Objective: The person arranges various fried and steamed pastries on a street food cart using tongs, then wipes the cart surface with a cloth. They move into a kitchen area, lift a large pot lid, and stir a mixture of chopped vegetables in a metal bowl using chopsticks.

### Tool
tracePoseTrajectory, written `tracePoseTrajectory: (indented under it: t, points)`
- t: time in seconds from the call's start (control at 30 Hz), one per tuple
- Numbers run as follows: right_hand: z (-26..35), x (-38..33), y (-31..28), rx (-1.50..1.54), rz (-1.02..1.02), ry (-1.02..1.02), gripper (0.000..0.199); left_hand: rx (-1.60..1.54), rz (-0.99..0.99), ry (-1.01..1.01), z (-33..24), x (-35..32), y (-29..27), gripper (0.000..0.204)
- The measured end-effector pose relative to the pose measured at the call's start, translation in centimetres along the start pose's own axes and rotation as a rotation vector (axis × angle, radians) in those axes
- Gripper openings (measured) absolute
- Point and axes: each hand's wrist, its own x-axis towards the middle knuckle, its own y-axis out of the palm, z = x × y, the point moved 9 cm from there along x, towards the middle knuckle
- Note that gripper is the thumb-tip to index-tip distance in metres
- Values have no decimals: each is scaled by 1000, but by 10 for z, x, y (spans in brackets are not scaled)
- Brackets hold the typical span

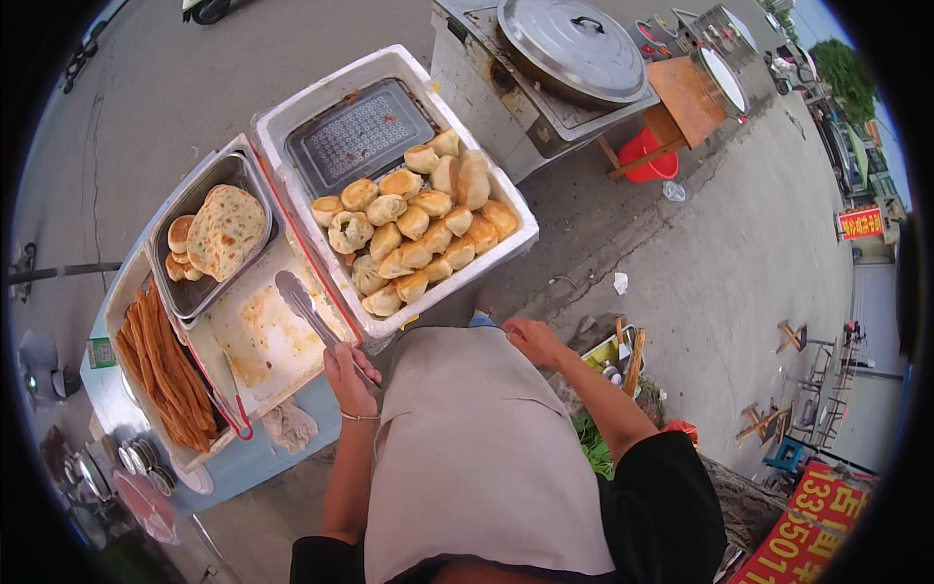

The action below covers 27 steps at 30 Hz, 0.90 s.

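Note:
My left hand [352, 378] is wrapped round the handle end of metal tongs [309, 310]. The tongs point up and left over a stained white tray [282, 326], with no food between their tips. My right hand [533, 343] is closed beside the edge of my beige apron [477, 438]; what its fingers hold, if anything, is hidden. Ahead, a white foam box [513, 240] holds many browned stuffed buns [413, 222] and a dark perforated tray [365, 134]. Left of it lie flatbreads [227, 234] in a metal pan [255, 248], and fried dough sticks [163, 365] in another container.
A stove [477, 107] with a large lidded pan [574, 49] stands ahead right, a wooden table [689, 97] and red bucket [647, 156] beyond. A cloth [290, 425] hangs by the blue tabletop [229, 477]. Stools [764, 420] and red signs [812, 526] are at right.

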Motion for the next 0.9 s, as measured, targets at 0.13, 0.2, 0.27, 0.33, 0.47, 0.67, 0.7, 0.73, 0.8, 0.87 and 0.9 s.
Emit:
tracePoseTrajectory:
  t: [0.13,0.2,0.27,0.33,0.47,0.67,0.7,0.73,0.8,0.87,0.9]
  points:
    - [-153,-113,28,65,-274,346,23,117,177,-64,25,-8,45,25]
    - [-205,-177,59,270,-372,575,22,193,282,-77,35,-19,75,25]
    - [-239,-231,95,400,-435,667,21,299,374,-100,47,-33,109,24]
    - [-273,-279,155,508,-424,756,19,396,454,-137,66,-44,134,23]
    - [-293,-329,252,1092,-489,1039,18,642,579,-214,121,-68,171,18]
    - [-366,-290,240,1814,-750,1126,21,921,655,-373,231,-103,179,19]
    - [-401,-277,234,1900,-839,1080,22,974,657,-395,252,-105,179,18]
    - [-436,-259,220,2034,-950,963,24,1017,636,-399,267,-106,175,20]
    - [-514,-230,187,2246,-1164,787,30,1094,609,-406,295,-109,171,24]
    - [-592,-194,170,2375,-1333,693,42,1161,578,-406,315,-109,166,26]
    - [-631,-179,163,2421,-1417,636,51,1190,561,-398,326,-106,164,26]
